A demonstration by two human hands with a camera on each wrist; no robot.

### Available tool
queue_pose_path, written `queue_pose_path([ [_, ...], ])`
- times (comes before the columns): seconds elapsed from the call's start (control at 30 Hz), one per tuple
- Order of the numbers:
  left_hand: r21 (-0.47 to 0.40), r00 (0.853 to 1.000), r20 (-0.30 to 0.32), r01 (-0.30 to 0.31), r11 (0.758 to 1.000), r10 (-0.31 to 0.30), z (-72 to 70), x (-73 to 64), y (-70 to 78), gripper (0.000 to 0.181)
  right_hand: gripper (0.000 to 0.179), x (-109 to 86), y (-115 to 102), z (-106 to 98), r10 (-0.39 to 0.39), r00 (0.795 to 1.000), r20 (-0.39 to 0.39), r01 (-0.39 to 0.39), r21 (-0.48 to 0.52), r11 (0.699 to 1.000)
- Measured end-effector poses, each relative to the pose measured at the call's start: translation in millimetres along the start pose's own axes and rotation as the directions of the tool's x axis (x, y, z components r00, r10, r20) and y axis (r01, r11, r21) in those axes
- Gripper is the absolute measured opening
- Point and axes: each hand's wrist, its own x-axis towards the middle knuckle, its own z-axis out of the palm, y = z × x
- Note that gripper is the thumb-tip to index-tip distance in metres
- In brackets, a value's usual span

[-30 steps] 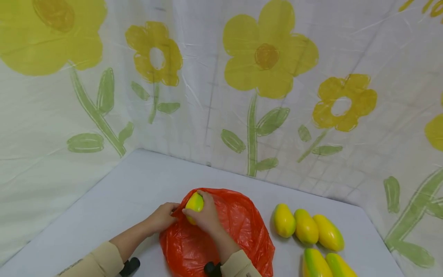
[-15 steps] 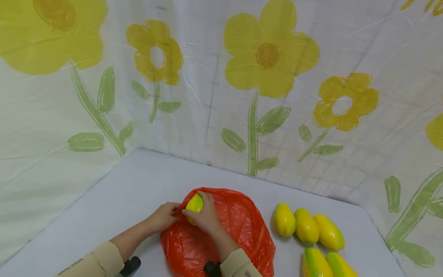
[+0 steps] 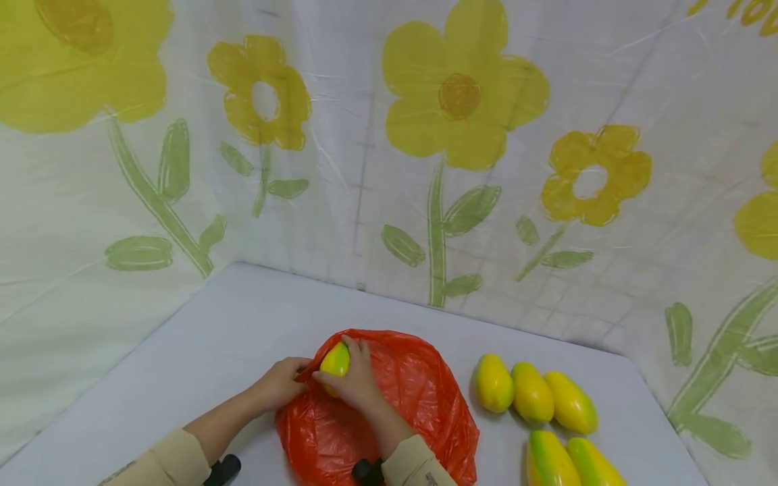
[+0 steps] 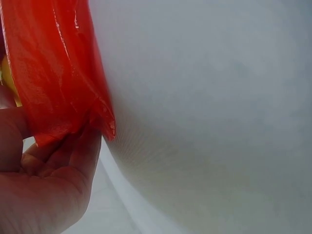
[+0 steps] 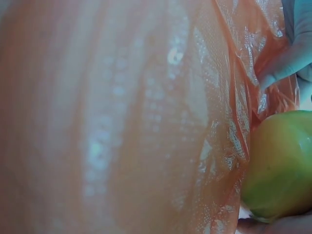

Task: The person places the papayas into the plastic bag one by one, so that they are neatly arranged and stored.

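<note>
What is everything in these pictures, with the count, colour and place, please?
Table: one, white, lower part of head view
Bag: one, red, open on the table
Loose fruits: five, yellow and green, right of the bag
Held fruit: one, yellow and green, at the bag's far-left rim
Flowered sheeting: count unclear, white, yellow and green, behind and beside the table
Sleeves: two, beige, bottom of head view
Rounded pieces: two, black, near the sleeves
Left hand: one, pinching the bag's rim
Right hand: one, gripping the held fruit

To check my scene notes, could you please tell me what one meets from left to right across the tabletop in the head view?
Left hand, held fruit, right hand, back row's left fruit, its middle fruit, its right fruit.
</note>
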Motion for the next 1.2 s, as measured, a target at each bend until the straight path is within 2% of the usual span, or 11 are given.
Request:
queue_pose_path([
  [0.3, 0.001, 1.000, -0.007, 0.013, 1.000, -0.013, 0.3, -0.8, 0.9, 0.040, 0.075, -1.4, -2.7, -4.8, -0.010, 0.996, -0.091, 0.009, -0.002, 1.000],
  [0.67, -0.025, 1.000, -0.003, 0.031, 0.999, -0.031, 0.5, 1.2, -0.6, 0.041, 0.072, -3.0, -3.1, -7.8, 0.021, 0.997, -0.070, -0.020, 0.022, 1.000],
  [0.83, -0.021, 0.999, -0.004, 0.040, 0.999, -0.040, 0.7, 1.3, -1.2, 0.041, 0.071, -1.5, -1.6, -6.7, 0.026, 0.998, -0.050, -0.023, 0.062, 0.998],
  [1.2, -0.027, 0.999, 0.002, 0.032, 0.999, -0.032, -0.2, 1.5, -0.3, 0.041, 0.072, -2.7, -2.1, -7.4, 0.051, 0.998, -0.036, -0.048, 0.082, 0.995],
])
